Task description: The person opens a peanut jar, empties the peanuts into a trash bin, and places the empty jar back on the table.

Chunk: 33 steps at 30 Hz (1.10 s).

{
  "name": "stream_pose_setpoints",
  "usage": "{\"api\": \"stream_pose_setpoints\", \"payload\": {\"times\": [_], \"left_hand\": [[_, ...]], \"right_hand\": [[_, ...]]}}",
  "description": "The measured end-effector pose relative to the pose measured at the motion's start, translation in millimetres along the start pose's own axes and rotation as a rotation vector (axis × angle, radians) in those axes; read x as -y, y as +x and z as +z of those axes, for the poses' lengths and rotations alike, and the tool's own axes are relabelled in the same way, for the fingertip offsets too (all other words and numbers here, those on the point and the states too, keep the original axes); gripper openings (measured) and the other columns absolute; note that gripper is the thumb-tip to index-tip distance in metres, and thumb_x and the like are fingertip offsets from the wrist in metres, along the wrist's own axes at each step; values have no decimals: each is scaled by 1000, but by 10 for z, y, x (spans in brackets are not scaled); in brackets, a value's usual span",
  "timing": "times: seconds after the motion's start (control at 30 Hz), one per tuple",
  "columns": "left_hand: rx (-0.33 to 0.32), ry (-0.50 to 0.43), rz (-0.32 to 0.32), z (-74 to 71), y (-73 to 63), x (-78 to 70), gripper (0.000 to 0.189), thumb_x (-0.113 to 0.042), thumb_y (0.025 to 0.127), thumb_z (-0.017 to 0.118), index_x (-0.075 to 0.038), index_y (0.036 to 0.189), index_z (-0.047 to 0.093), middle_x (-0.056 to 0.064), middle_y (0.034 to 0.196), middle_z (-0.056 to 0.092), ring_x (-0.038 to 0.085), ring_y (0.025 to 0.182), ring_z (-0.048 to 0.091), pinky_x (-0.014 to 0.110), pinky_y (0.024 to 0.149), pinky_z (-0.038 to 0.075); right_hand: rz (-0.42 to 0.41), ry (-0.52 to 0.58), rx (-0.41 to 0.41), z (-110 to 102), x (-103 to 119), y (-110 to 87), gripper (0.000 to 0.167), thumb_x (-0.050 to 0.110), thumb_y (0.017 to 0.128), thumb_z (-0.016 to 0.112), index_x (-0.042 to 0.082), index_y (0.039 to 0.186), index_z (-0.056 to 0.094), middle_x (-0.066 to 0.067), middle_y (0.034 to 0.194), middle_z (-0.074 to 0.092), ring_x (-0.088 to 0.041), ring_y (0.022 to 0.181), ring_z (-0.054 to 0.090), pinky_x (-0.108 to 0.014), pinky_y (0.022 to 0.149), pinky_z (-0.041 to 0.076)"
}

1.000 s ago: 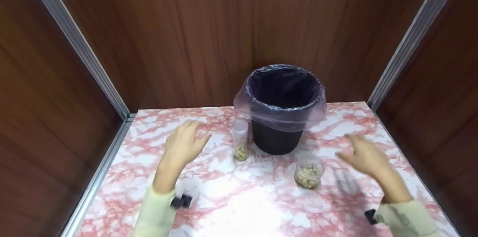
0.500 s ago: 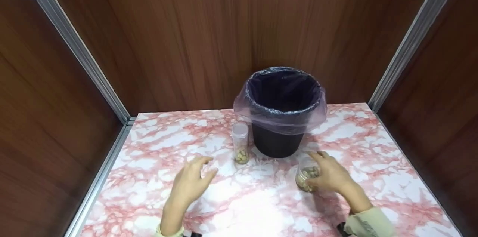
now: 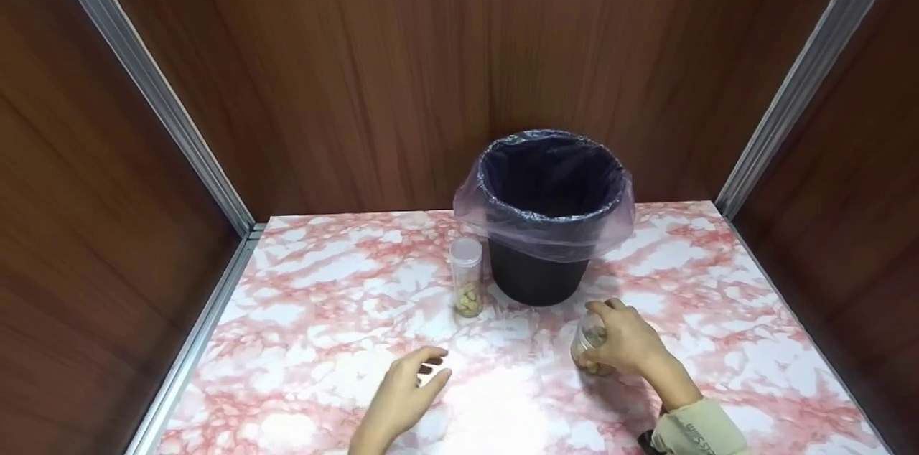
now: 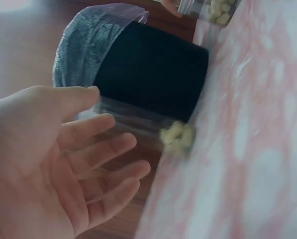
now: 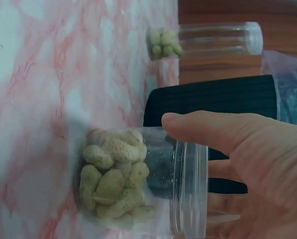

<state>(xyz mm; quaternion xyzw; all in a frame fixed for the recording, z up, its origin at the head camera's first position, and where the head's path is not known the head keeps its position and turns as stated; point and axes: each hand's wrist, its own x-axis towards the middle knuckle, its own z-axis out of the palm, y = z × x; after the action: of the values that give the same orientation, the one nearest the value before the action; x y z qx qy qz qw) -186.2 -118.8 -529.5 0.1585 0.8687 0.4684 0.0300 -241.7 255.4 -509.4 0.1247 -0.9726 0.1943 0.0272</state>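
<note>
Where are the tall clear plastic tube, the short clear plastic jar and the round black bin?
Tall clear plastic tube (image 3: pixel 467 277), head view, side wall.
Short clear plastic jar (image 5: pixel 138 181), right wrist view, side wall.
Round black bin (image 3: pixel 538 279), head view, lower wall.

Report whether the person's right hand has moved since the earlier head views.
Yes: judged against the round, black, purple-lined bin, the right hand has moved leftward and slightly downward in view, to the short clear plastic jar.

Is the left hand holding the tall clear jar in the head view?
No, in the head view the left hand is apart from the tall clear jar, with patterned table showing between them.
</note>
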Motion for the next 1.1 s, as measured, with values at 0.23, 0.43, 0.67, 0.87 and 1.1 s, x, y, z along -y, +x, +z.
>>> {"api": "stream_pose_setpoints", "payload": {"times": [0.23,0.43,0.67,0.87,1.1], "left_hand": [[-7,-460,-1,360,81,111,38,-16,97,61,-1,130,55,15,119,60,33,101,62,35,83,55],[38,-732,-34,627,354,84,55,-24,97,61,-4,144,41,22,134,48,42,115,54,54,93,48],[109,-1135,-128,853,535,5,64,-28,98,54,-3,150,27,26,145,32,47,120,47,65,98,38],[169,-1322,-178,913,522,-69,71,-36,96,58,-13,153,23,20,138,43,35,106,61,58,92,46],[164,-1313,-136,901,528,-98,64,-28,94,64,-7,146,32,16,123,58,28,96,66,47,83,54]], "right_hand": [[-90,217,-97,55,135,-82,77,22,62,90,1,128,58,-13,119,59,-33,104,59,-49,90,50],[-78,509,-199,65,287,-121,78,22,63,93,13,132,57,-5,122,59,-25,104,58,-43,85,52],[-83,739,-266,23,705,-199,73,3,64,89,2,130,58,-12,123,59,-28,103,56,-49,86,50],[-70,830,-168,158,731,-197,76,15,67,90,19,135,56,-5,128,55,-24,108,54,-41,88,48],[-58,825,-106,119,795,-217,80,17,75,86,20,144,45,-7,142,46,-28,121,49,-47,95,45]]}}
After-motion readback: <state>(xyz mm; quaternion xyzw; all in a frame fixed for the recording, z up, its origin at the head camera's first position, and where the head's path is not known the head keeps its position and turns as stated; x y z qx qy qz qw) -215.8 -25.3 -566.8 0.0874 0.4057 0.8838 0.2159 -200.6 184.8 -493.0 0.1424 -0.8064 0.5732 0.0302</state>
